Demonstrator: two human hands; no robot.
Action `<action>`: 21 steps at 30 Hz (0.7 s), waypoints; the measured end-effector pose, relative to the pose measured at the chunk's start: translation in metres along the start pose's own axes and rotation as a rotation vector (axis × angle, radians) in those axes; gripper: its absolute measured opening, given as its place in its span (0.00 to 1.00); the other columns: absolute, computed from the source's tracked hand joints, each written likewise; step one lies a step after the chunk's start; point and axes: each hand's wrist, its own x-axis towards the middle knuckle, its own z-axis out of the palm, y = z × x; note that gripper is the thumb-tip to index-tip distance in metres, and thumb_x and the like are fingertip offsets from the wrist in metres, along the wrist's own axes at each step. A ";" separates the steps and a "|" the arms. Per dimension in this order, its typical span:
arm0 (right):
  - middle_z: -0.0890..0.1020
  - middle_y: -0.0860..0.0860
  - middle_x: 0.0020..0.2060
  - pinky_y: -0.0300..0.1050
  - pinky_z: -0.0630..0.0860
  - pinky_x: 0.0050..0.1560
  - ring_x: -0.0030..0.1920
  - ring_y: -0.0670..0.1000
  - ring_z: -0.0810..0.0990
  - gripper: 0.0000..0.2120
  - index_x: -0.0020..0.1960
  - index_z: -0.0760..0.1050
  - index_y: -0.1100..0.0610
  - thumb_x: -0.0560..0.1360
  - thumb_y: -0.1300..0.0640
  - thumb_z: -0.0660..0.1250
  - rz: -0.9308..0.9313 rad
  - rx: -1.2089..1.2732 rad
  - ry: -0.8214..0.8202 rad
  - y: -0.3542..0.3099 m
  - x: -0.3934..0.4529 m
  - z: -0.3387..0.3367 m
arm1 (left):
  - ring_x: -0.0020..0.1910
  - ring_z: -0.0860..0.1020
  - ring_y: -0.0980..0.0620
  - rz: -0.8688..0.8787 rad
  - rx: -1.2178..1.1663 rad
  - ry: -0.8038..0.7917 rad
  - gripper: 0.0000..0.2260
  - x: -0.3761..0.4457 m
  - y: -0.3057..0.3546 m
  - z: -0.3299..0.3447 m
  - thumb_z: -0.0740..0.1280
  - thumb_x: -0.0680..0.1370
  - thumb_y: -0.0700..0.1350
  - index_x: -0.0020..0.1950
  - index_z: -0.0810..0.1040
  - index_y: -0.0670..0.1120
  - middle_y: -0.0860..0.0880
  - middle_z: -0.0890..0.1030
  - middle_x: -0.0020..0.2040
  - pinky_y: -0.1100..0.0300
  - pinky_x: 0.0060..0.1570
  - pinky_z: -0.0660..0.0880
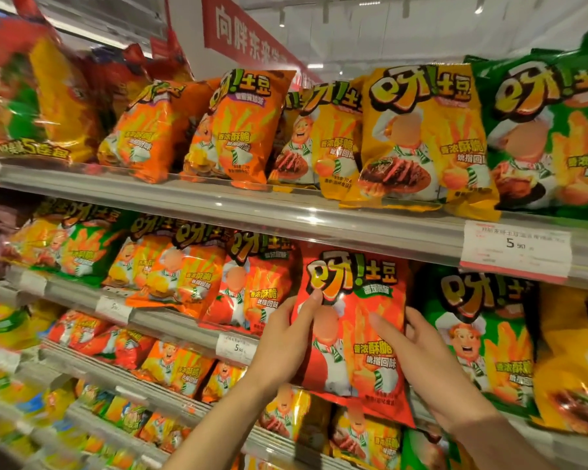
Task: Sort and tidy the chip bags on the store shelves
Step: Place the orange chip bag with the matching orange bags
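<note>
Red bag (353,327): chip bag with a cartoon chef and yellow lettering, held upright in front of the middle shelf, between both hands
Left hand (286,337): on the bag's left edge, thumb pressed flat on the front near the yellow lettering, fingers hidden behind the bag; closed around the edge in a light grip
Right hand (418,347): on the bag's right edge, thumb lying across the front over the printed fries, fingertips curled round the side near the top; partly closed, gripping the bag
Middle shelf (170,320): grey rail carrying a row of bags; the red bag sits at its right part, with an orange-red bag (248,293) just to its left and a green bag (479,337) just to its right
Further left on this shelf: orange bags (170,269), then a green and yellow bag (78,249), all leaning backward
Far right on this shelf: yellow bag (571,364), partly cut off by the frame edge
Top shelf (286,212): orange bags (238,130) at centre, yellow bags with a steak picture (418,137) to their right, a green bag (550,130) at the far right; blurred red and yellow packs at the far left
Price tag (516,249): white card on the top shelf rail, right side, reading 5.90
Small price tag (236,347): on the middle shelf rail, just left of the left wrist
Lower shelves: more orange, red and yellow bags, blurred
Red sign (252,32): hangs above the top shelf, white lettering
</note>
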 end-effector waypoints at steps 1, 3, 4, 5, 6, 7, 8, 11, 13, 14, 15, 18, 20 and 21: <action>0.82 0.46 0.61 0.57 0.79 0.62 0.60 0.48 0.83 0.40 0.70 0.69 0.46 0.64 0.31 0.73 0.001 -0.008 0.016 -0.001 -0.003 0.005 | 0.59 0.79 0.60 0.007 0.003 -0.007 0.35 0.001 -0.003 -0.004 0.60 0.71 0.72 0.66 0.78 0.48 0.51 0.83 0.59 0.70 0.50 0.71; 0.82 0.45 0.62 0.57 0.77 0.65 0.61 0.48 0.81 0.42 0.71 0.68 0.46 0.63 0.30 0.73 0.000 -0.029 0.035 -0.002 -0.007 0.013 | 0.67 0.75 0.49 0.030 -0.007 -0.006 0.40 0.001 -0.009 -0.013 0.61 0.71 0.74 0.71 0.74 0.46 0.44 0.78 0.67 0.58 0.60 0.71; 0.83 0.44 0.60 0.57 0.77 0.64 0.59 0.47 0.82 0.38 0.70 0.70 0.47 0.64 0.33 0.73 -0.006 -0.025 0.037 -0.004 -0.011 0.018 | 0.69 0.74 0.47 0.039 -0.006 -0.008 0.40 0.001 -0.011 -0.018 0.61 0.71 0.75 0.71 0.74 0.46 0.42 0.76 0.68 0.53 0.64 0.70; 0.85 0.44 0.57 0.56 0.77 0.64 0.57 0.47 0.84 0.36 0.69 0.71 0.48 0.65 0.36 0.72 -0.019 -0.017 0.039 -0.004 -0.012 0.026 | 0.69 0.74 0.48 0.039 -0.006 -0.019 0.41 0.001 -0.015 -0.027 0.61 0.71 0.76 0.71 0.74 0.48 0.44 0.76 0.68 0.53 0.67 0.70; 0.85 0.45 0.55 0.55 0.77 0.63 0.55 0.47 0.84 0.33 0.68 0.71 0.49 0.67 0.39 0.72 -0.023 -0.016 0.044 -0.004 -0.014 0.036 | 0.69 0.74 0.51 0.043 -0.002 -0.035 0.41 -0.002 -0.016 -0.036 0.61 0.69 0.78 0.72 0.74 0.51 0.47 0.77 0.69 0.52 0.70 0.69; 0.86 0.45 0.54 0.52 0.78 0.61 0.52 0.45 0.85 0.29 0.67 0.72 0.51 0.69 0.42 0.71 -0.016 -0.012 0.052 -0.002 -0.015 0.045 | 0.70 0.73 0.55 0.045 0.004 -0.048 0.42 -0.003 -0.019 -0.046 0.60 0.68 0.79 0.73 0.73 0.53 0.52 0.77 0.70 0.51 0.72 0.67; 0.87 0.45 0.50 0.45 0.79 0.56 0.48 0.42 0.85 0.21 0.63 0.74 0.52 0.73 0.47 0.71 -0.030 -0.020 0.065 -0.003 -0.019 0.060 | 0.70 0.72 0.58 0.030 0.008 -0.065 0.42 -0.003 -0.022 -0.062 0.60 0.68 0.79 0.73 0.73 0.54 0.56 0.77 0.70 0.50 0.73 0.67; 0.87 0.43 0.38 0.40 0.78 0.46 0.38 0.40 0.85 0.08 0.55 0.78 0.53 0.76 0.58 0.69 -0.043 -0.011 0.117 -0.005 -0.025 0.106 | 0.63 0.73 0.69 0.001 0.009 -0.122 0.28 -0.003 -0.027 -0.112 0.62 0.74 0.73 0.68 0.74 0.59 0.63 0.77 0.66 0.64 0.66 0.68; 0.88 0.47 0.43 0.51 0.78 0.56 0.45 0.47 0.87 0.14 0.58 0.78 0.56 0.73 0.54 0.70 -0.032 -0.012 0.114 -0.009 -0.027 0.142 | 0.56 0.72 0.73 -0.029 0.017 -0.145 0.17 -0.003 -0.030 -0.147 0.62 0.78 0.67 0.63 0.72 0.63 0.68 0.74 0.60 0.70 0.56 0.66; 0.88 0.48 0.46 0.55 0.77 0.61 0.48 0.49 0.87 0.17 0.58 0.78 0.56 0.71 0.52 0.71 -0.034 -0.003 0.106 -0.012 -0.028 0.161 | 0.58 0.72 0.70 -0.038 0.027 -0.150 0.18 -0.002 -0.034 -0.165 0.62 0.77 0.68 0.65 0.71 0.63 0.69 0.73 0.59 0.67 0.58 0.66; 0.88 0.49 0.48 0.57 0.75 0.64 0.51 0.51 0.86 0.18 0.59 0.78 0.56 0.70 0.52 0.71 -0.031 0.030 0.093 -0.011 -0.026 0.176 | 0.62 0.71 0.67 -0.043 0.036 -0.165 0.22 -0.001 -0.038 -0.184 0.62 0.76 0.70 0.65 0.71 0.61 0.68 0.73 0.61 0.63 0.62 0.65; 0.88 0.48 0.48 0.50 0.76 0.63 0.52 0.48 0.86 0.12 0.58 0.77 0.54 0.75 0.56 0.70 -0.018 0.029 0.034 -0.013 -0.022 0.228 | 0.68 0.73 0.62 -0.035 0.049 -0.128 0.34 0.004 -0.054 -0.234 0.62 0.72 0.75 0.72 0.72 0.58 0.63 0.77 0.68 0.52 0.72 0.67; 0.88 0.46 0.47 0.37 0.77 0.53 0.48 0.42 0.85 0.08 0.56 0.77 0.54 0.77 0.58 0.68 -0.023 -0.004 -0.006 -0.012 -0.014 0.259 | 0.69 0.72 0.60 -0.022 0.059 -0.061 0.39 0.008 -0.059 -0.267 0.62 0.69 0.78 0.73 0.72 0.57 0.60 0.77 0.69 0.50 0.73 0.66; 0.88 0.48 0.47 0.34 0.76 0.48 0.46 0.41 0.85 0.07 0.56 0.77 0.54 0.78 0.59 0.68 -0.027 -0.007 -0.028 -0.012 -0.009 0.273 | 0.70 0.73 0.59 -0.024 0.070 -0.033 0.41 0.009 -0.060 -0.283 0.61 0.67 0.80 0.73 0.73 0.56 0.59 0.77 0.69 0.50 0.73 0.66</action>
